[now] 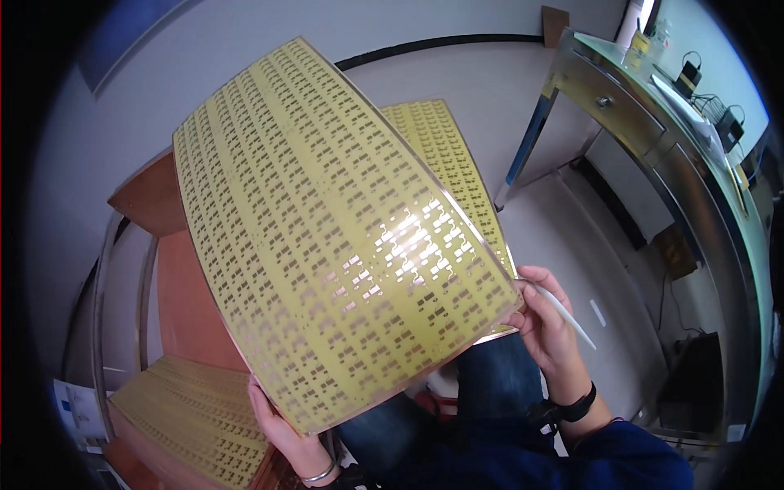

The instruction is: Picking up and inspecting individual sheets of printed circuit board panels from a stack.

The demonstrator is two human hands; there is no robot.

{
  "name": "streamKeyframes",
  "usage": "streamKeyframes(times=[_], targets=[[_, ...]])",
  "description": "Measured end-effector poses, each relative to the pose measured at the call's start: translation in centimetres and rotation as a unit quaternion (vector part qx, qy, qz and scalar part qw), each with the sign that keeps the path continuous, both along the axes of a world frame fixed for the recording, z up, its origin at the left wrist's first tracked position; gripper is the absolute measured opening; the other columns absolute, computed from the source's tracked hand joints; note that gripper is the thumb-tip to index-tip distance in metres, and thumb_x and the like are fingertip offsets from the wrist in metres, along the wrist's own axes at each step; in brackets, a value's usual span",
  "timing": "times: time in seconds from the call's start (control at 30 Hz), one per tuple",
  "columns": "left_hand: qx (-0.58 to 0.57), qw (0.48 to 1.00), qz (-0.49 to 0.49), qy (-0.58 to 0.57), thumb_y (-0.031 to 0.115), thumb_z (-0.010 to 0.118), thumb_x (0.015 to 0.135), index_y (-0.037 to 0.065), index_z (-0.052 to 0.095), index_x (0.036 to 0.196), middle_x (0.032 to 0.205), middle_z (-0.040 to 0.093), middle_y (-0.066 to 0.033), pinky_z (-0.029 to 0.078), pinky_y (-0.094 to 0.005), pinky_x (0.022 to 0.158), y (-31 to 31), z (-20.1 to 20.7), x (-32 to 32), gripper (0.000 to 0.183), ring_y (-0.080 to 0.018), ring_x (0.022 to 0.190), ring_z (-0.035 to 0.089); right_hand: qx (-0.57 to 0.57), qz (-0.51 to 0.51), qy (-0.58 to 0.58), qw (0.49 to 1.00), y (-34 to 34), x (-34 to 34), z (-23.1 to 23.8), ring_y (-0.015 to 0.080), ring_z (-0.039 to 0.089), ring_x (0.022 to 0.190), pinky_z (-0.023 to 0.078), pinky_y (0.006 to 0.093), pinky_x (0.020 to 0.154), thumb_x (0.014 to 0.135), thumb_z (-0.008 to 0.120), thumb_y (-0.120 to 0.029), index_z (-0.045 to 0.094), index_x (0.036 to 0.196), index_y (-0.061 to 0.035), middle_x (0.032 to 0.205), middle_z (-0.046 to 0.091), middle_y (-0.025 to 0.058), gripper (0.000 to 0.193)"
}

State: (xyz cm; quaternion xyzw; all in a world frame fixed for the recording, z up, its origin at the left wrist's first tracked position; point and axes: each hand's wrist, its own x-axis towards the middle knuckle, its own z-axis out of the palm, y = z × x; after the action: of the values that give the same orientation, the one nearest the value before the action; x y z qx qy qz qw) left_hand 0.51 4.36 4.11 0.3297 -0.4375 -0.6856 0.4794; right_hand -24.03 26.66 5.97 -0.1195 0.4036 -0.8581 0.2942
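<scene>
Likely light, springy sheet (327, 204), best held by edges; near corners pinched, by left hand (287, 438) and right hand (554, 328), latter with white stick (569, 317).

At the lower left, I saw a reddish-brown stand (194, 286) with an upright back, and a yellow circuit panel (188, 412) lay patterned side up on it, slightly tilted; I couldn't tell whether more lay beneath. On my right stood a drawered worktop (603, 47) with a pale greenish surface. Toward its far end I made out a clear plastic bottle (661, 37) just beside a yellowish container (638, 47); nearer lay black power adapters (690, 79) and tangled cables (712, 104). On the grey floor (555, 216) I noticed a small white strip (599, 313).
</scene>
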Motion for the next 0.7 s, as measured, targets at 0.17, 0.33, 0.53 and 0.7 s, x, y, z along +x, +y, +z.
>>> streamKeyframes(times=[0.17, 0.33, 0.53, 0.7], targets=[[0.061, 0.997, 0.006, 0.050, 0.029, 0.042, 0.095, 0.002, 0.041, 0.127, 0.124, 0.049, -0.0082, 0.043, -0.0354, 0.094, -0.6, -1.2, 0.6, 0.042, -0.0202, 0.110, 0.051, -0.008, -0.013, -0.003, 1.000, -0.3, 0.3, -0.5, 0.0256, 0.061, 0.098, 0.056, 0.0352, 0.078, 0.094, 0.042, -0.010, 0.043, 0.120, 0.0011, 0.113, 0.056, 0.0213, 0.029], [0.192, 0.972, -0.032, 0.134, 0.042, 0.040, 0.094, 0.006, 0.043, 0.128, 0.124, 0.052, -0.0109, 0.043, -0.0386, 0.093, 0.5, -0.8, -0.3, 0.049, -0.0239, 0.111, 0.052, -0.079, 0.001, -0.078, 0.994, -1.4, 1.1, -2.1, 0.0220, 0.055, 0.109, 0.051, 0.0338, 0.086, 0.096, 0.040, -0.022, 0.035, 0.130, -0.0042, 0.128, 0.047, 0.0145, 0.039], [0.134, 0.980, -0.129, 0.072, 0.015, 0.040, 0.095, 0.004, 0.031, 0.136, 0.130, 0.045, -0.0120, 0.040, -0.0382, 0.098, 2.3, -2.4, -1.7, 0.043, -0.0234, 0.117, 0.047, -0.037, 0.112, -0.156, 0.981, -4.7, 6.4, -4.1, 0.0218, 0.051, 0.114, 0.047, 0.0379, 0.091, 0.093, 0.047, -0.019, 0.032, 0.131, -0.0042, 0.128, 0.047, 0.0123, 0.043], [0.160, 0.961, -0.193, 0.114, 0.011, 0.042, 0.094, 0.005, 0.035, 0.133, 0.130, 0.046, -0.0105, 0.040, -0.0367, 0.098, 3.3, -3.9, -3.2, 0.040, -0.0233, 0.119, 0.046, -0.043, 0.036, -0.027, 0.998, -5.3, 4.1, -2.8, 0.0250, 0.049, 0.116, 0.040, 0.0385, 0.099, 0.091, 0.052, -0.019, 0.034, 0.131, -0.0009, 0.128, 0.047, 0.0138, 0.048]])
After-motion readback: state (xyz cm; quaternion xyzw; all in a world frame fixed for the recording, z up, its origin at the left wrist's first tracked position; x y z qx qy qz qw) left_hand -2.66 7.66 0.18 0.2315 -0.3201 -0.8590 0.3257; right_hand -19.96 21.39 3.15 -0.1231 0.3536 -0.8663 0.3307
